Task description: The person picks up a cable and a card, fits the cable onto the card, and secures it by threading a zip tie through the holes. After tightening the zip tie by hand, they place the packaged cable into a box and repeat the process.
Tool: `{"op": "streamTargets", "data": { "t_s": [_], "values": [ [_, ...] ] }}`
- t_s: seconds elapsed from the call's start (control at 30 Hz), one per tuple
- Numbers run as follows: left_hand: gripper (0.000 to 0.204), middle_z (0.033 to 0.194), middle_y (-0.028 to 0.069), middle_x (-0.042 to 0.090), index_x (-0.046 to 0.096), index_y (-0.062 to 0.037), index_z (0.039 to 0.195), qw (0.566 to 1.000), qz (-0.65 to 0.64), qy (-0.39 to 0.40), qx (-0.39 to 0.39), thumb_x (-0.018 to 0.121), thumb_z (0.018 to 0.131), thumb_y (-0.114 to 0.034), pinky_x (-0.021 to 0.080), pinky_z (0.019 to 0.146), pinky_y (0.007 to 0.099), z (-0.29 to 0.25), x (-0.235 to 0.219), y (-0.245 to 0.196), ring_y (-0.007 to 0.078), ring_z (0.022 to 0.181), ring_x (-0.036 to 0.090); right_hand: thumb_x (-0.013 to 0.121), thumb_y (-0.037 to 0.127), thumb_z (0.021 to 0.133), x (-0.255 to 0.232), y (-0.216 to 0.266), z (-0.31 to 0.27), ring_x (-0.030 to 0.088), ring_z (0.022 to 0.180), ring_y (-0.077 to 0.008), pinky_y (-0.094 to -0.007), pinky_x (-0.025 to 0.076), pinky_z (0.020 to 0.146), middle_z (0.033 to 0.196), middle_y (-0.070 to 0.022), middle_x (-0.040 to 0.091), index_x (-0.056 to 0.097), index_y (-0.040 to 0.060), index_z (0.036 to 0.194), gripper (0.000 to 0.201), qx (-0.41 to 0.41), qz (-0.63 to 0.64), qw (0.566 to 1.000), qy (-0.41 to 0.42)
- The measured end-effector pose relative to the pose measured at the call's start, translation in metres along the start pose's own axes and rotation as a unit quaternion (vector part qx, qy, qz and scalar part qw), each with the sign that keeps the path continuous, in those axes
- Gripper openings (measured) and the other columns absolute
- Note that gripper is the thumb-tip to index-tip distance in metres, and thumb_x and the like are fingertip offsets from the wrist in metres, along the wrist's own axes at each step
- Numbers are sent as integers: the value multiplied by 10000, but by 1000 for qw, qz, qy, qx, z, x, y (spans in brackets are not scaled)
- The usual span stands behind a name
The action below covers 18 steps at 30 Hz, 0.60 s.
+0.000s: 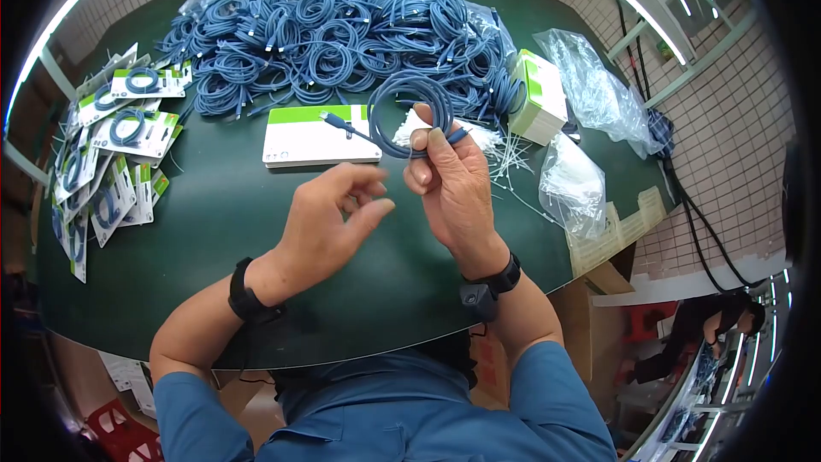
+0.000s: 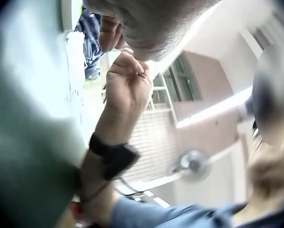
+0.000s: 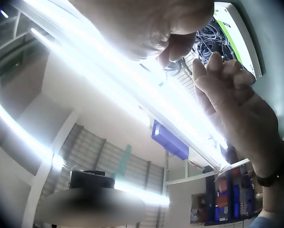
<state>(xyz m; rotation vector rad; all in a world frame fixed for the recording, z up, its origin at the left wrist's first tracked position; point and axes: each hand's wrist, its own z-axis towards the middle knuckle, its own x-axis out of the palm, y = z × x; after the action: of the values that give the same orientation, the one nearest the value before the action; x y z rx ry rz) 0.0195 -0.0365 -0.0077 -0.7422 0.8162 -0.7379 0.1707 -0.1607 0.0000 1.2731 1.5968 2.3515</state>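
Observation:
In the head view the right hand (image 1: 457, 184) pinches a coiled blue cable (image 1: 382, 111) between thumb and fingers, with the coil standing up above the fingertips. One plug end (image 1: 335, 121) sticks out from the coil to the left. The left hand (image 1: 329, 221) is held in the air just left of the coil, fingers loosely bent, touching nothing. Below the plug lies a white and green card stack (image 1: 321, 142). In the right wrist view the left hand (image 3: 237, 109) shows with its fingers apart from the right hand (image 3: 146, 23).
A large heap of coiled blue cables (image 1: 329, 51) fills the table's back. Packed cable cards (image 1: 128, 133) pile up at the left. A card box (image 1: 537, 96), a bag of white ties (image 1: 573, 184) and scattered white ties (image 1: 511, 154) lie at the right, near clear plastic bags (image 1: 590, 85).

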Motion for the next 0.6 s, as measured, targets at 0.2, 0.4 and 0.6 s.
{"op": "streamTargets", "data": {
  "t_s": [0.2,0.4,0.6],
  "values": [
    [456,1120,101,690,519,65,1391,827,-502,-114,-227,502,1109,-292,523,979,363,11,5,-3,187,1081,651,516,211,1107,10,-18,-9,540,687,-64,-233,441,593,983,-23,660,559,11,1378,340,15,-51,999,12],
    [536,982,73,664,458,57,1447,823,-491,-179,-224,414,1130,-372,500,951,333,0,4,22,151,939,627,525,242,1105,13,-37,-15,567,631,-76,-234,481,550,940,-33,662,591,6,1298,312,39,-178,983,11],
    [562,771,34,581,477,8,1439,817,-506,-177,-213,353,1133,-446,507,780,316,4,-6,17,131,675,539,531,258,1104,15,-38,-16,539,561,-70,-212,438,481,894,-24,646,600,12,1277,308,67,-158,985,21]
  ]
}}
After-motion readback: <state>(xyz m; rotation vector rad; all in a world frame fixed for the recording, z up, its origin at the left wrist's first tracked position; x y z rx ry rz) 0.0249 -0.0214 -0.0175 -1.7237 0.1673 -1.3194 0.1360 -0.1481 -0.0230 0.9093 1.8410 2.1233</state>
